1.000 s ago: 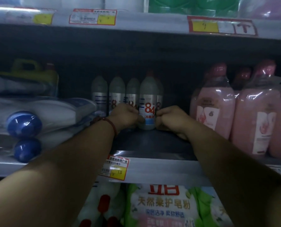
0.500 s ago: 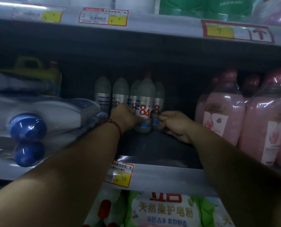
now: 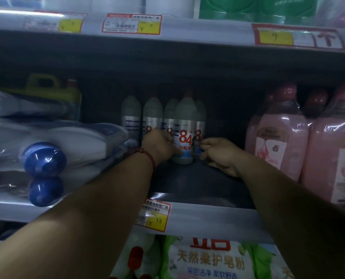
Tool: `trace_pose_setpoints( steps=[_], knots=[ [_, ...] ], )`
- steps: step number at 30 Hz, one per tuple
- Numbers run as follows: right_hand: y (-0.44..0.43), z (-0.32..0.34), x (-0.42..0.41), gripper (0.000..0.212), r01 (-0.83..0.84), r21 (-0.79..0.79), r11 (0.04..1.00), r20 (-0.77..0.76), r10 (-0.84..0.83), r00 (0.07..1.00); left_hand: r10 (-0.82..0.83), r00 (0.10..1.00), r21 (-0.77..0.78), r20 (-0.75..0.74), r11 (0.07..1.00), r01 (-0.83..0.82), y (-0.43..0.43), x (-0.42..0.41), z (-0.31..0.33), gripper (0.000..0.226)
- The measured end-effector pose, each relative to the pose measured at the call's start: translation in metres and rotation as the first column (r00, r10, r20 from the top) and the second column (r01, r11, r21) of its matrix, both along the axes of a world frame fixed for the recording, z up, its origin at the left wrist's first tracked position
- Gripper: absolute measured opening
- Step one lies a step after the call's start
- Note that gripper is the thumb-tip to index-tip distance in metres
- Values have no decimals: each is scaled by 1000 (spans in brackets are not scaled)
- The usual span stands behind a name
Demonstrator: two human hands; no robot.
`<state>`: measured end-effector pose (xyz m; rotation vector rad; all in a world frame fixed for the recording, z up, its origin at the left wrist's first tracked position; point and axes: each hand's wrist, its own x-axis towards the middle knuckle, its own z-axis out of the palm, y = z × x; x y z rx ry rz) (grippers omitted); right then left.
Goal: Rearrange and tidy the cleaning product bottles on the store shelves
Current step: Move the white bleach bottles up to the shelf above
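Note:
Several grey "84" disinfectant bottles with red numerals stand in a row (image 3: 152, 115) at the back of the dark middle shelf (image 3: 208, 216). One "84" bottle (image 3: 184, 131) stands in front of the row. My left hand (image 3: 159, 146), with a red cord on its wrist, is wrapped around this front bottle's left side. My right hand (image 3: 218, 154) rests on the shelf floor to the right, its fingers curled against the base of the rear right bottle (image 3: 200, 125). Whether it grips that bottle is hidden.
Plastic-wrapped white bottles with blue caps (image 3: 44, 160) lie stacked at the left, under a yellow-green jug (image 3: 52, 89). Wrapped pink detergent bottles (image 3: 276, 137) stand at the right. Price tags (image 3: 154, 216) hang on the shelf edges. Soap-powder bags (image 3: 208, 260) fill the shelf below.
My right hand has come off the front bottle and sits further right and back. My left hand keeps its hold, and the bottle stands closer to the row.

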<state>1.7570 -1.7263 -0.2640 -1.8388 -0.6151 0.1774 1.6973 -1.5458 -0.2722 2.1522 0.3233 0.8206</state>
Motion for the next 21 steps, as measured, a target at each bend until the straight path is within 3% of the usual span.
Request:
trace_pose_setpoints(
  steps=[4,8,10,16,21],
  knots=[
    [1,0,-1,43,-37,46,998,0,37,999,-146,984,6,-98,989,147,-2,1,2,52],
    [1,-1,-3,17,-11,82,997,44,8,999,-214,973,44,-92,975,218,-6,-2,4,22],
    [0,-1,-4,11,17,92,996,88,-26,996,-234,969,38,-82,971,238,-4,-2,2,18],
    [0,-3,4,20,114,66,991,192,-125,973,-273,962,-51,-19,961,272,-8,-3,0,26],
    [2,-5,11,26,149,44,988,244,-155,957,-350,935,-104,-53,933,344,-14,-8,1,27]
  ],
)
